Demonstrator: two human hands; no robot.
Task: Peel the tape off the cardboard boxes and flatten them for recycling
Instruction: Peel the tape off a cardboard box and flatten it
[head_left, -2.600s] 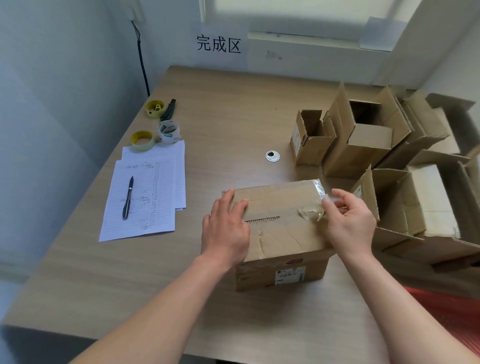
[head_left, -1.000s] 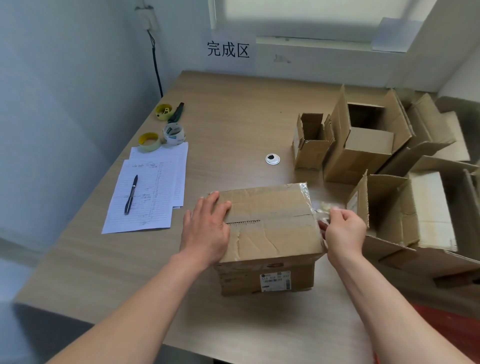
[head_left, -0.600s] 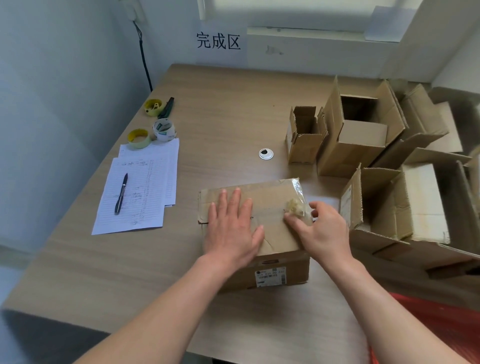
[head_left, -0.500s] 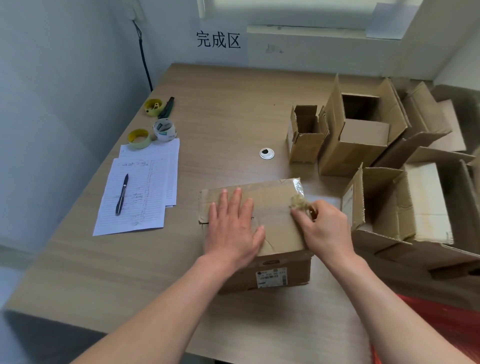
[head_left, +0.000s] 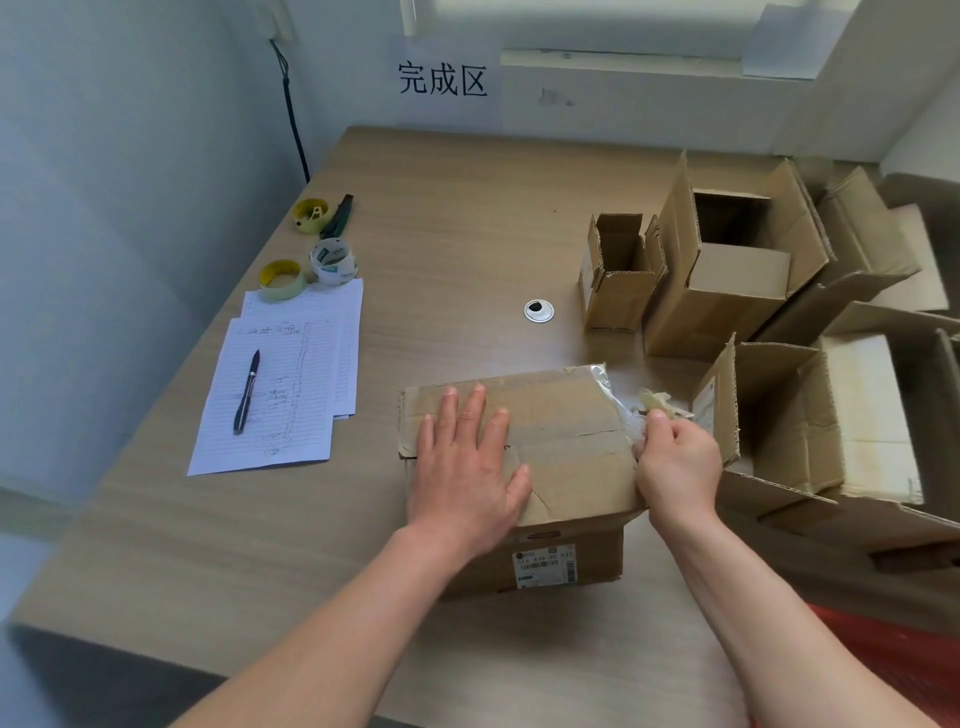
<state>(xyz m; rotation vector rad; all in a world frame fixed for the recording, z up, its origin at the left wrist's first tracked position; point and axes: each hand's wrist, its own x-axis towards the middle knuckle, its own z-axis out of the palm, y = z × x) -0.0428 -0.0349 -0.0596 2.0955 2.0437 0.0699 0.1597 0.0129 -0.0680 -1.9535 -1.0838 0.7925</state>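
Fingers of right hand (head_left: 675, 462) pinch clear tape (head_left: 618, 410) at the right edge of the closed box (head_left: 545, 447), near-centre; left hand (head_left: 467, 467) presses flat on top. Tape partly off, flattening not begun; opened boxes (head_left: 727, 270) right unflattened.

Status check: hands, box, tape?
Left hand flat on closed box. Right hand pinching clear tape at its right edge. Open boxes crowd right side.
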